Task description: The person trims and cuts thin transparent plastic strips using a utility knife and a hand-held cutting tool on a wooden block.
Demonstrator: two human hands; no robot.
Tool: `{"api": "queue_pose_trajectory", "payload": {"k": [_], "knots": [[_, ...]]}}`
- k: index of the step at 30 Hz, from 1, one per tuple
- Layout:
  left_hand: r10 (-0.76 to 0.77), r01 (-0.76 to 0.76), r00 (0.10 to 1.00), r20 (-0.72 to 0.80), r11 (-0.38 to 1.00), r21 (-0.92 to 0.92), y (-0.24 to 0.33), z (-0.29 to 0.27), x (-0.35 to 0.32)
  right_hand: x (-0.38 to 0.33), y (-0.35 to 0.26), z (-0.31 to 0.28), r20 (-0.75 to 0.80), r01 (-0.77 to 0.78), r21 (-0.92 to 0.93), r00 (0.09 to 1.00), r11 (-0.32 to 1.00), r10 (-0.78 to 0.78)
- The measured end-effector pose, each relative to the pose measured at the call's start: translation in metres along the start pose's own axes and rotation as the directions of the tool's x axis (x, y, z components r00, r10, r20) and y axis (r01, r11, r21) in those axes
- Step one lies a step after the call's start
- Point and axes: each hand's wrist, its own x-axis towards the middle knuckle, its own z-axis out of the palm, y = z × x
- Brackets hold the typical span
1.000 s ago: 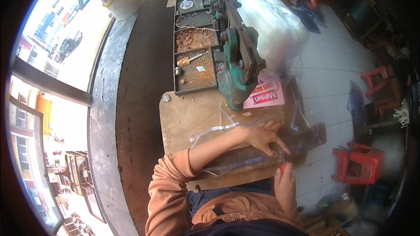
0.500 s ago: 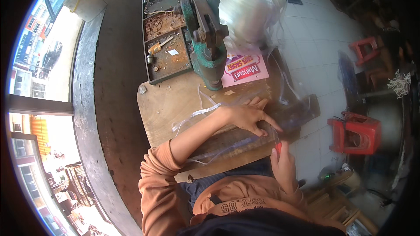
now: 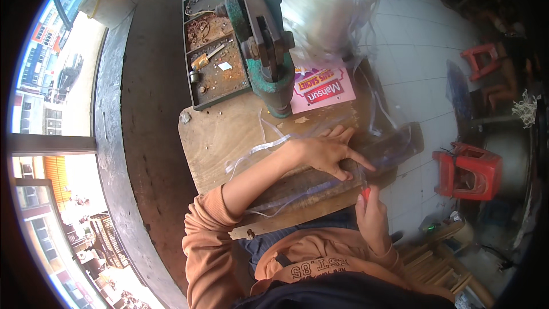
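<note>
My left hand (image 3: 329,153) lies flat with fingers spread, pressing a clear plastic sheet (image 3: 320,186) onto a dark cutting strip on the wooden worktable (image 3: 229,131). My right hand (image 3: 373,217) is closed around a small red-handled cutting tool (image 3: 365,193) whose tip meets the plastic just below the left fingertips. Thin clear plastic strips (image 3: 257,149) trail off to the left of my left wrist.
A green bench press machine (image 3: 266,51) stands at the back of the table beside a pink printed card (image 3: 321,90). A metal tray (image 3: 214,60) holds rusty small parts. A heap of clear plastic bags (image 3: 323,6) lies behind. Red plastic stools (image 3: 468,171) stand on the tiled floor.
The view has shifted, so the table sits lower and larger in frame. My left hand has kept pressing the plastic; my right hand has moved up close to the left fingertips.
</note>
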Motion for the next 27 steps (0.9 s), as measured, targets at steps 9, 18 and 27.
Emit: {"api": "queue_pose_trajectory", "payload": {"k": [9, 18, 27], "knots": [[0.018, -0.017, 0.999, -0.042, 1.000, 0.012, -0.0029, 0.0035, 0.0003, 0.0005, -0.0026, -0.0055, 0.059, -0.027, -0.070, 0.998, 0.997, 0.031], [-0.010, 0.010, 1.000, -0.009, 1.000, 0.015, 0.0010, -0.0014, 0.0001, 0.0008, -0.0049, -0.0063, 0.090, -0.070, -0.061, 0.993, 0.996, 0.076], [-0.005, 0.006, 1.000, -0.019, 1.000, 0.026, 0.0016, -0.0003, -0.0002, 0.0004, -0.0055, -0.0039, 0.070, -0.045, -0.049, 0.996, 0.998, 0.048]]}}
